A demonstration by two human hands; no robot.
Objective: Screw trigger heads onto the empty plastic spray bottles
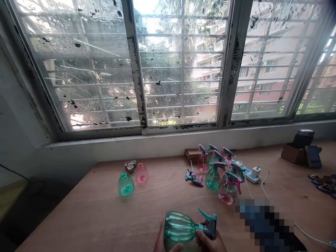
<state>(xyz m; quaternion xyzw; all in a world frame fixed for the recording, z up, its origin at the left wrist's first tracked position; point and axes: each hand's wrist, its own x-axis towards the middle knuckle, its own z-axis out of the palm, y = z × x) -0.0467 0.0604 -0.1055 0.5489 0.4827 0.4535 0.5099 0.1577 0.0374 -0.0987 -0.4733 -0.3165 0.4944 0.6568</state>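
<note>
With left hand (160, 241) at its round belly and right hand (210, 243) at its neck, gripping a green see-through plastic spray bottle (180, 227), sideways at 6 o'clock above the brown wooden table (105, 217). At 1 o'clock, a bunch of pink and green spray bottles (220, 175); at 10 o'clock, two round bottles (126, 184).
</note>
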